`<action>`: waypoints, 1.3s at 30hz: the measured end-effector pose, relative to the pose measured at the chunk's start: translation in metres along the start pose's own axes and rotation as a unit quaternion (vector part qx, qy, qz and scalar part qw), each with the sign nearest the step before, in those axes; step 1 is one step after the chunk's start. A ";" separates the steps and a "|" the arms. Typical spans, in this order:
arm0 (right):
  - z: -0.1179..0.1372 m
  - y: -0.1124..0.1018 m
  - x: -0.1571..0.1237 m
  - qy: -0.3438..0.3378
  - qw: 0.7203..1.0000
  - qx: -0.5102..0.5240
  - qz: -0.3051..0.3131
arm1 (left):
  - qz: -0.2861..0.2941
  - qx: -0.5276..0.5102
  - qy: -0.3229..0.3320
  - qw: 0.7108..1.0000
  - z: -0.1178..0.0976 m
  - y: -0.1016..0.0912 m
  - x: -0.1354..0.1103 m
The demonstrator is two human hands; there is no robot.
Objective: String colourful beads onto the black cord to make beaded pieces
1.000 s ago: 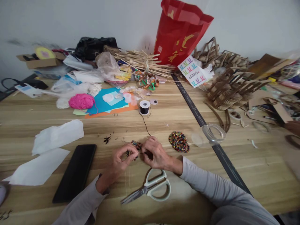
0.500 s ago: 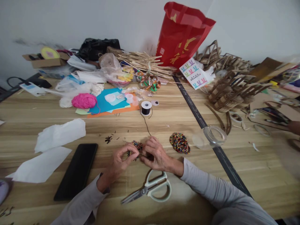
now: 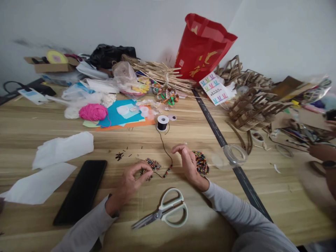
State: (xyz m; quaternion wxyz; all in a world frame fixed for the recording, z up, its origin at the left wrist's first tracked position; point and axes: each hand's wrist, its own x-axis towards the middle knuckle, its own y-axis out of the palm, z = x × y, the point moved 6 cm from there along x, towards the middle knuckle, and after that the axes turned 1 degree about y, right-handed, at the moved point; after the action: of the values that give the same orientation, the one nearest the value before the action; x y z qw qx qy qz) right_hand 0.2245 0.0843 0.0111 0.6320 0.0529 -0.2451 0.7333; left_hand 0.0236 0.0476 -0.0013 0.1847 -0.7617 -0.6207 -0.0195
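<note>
Between thumb and forefinger, my left hand [image 3: 133,180] pinches the end of a black cord [image 3: 166,148]. The cord runs right, carries several coloured beads [image 3: 168,170], and loops back up to a white spool [image 3: 163,123] wound with black. Behind my left fingertips lies a pile of loose beads [image 3: 153,163], partly hidden by the hand. My right hand [image 3: 187,162] is off the cord, fingers extended and apart from the thumb, just left of a coil of strung multicoloured beads [image 3: 201,163]. Scissors [image 3: 162,210] with pale handles lie in front of both hands.
A black phone [image 3: 81,192] and white paper sheets [image 3: 63,150] lie to the left. Short black pieces [image 3: 119,156] are scattered behind my left hand. Clear tape rolls [image 3: 235,155] sit to the right. Another person's hand [image 3: 321,153] shows at the right edge.
My right hand has let go of the cord and moved right with its fingers opened. The beads on the cord now show. My left hand keeps its pinch; the view has shifted slightly.
</note>
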 end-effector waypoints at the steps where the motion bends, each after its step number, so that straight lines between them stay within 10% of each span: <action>1: 0.003 0.000 -0.001 0.002 1.000 0.011 -0.016 | -0.004 0.005 0.002 1.000 -0.001 0.000 0.000; 12: 0.025 0.054 -0.021 -0.060 0.987 0.009 0.151 | 0.014 0.073 0.040 0.996 -0.017 0.002 0.004; 39: 0.021 0.057 -0.016 -0.080 0.989 -0.011 0.121 | 0.014 0.102 0.063 0.993 -0.012 0.001 0.005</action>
State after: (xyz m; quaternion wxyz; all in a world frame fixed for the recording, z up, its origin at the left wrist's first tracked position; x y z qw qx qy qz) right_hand 0.1682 0.0565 0.0069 0.5172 0.0741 -0.3077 0.7952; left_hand 0.0281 0.0486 0.0115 0.3003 -0.7448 -0.5959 -0.0019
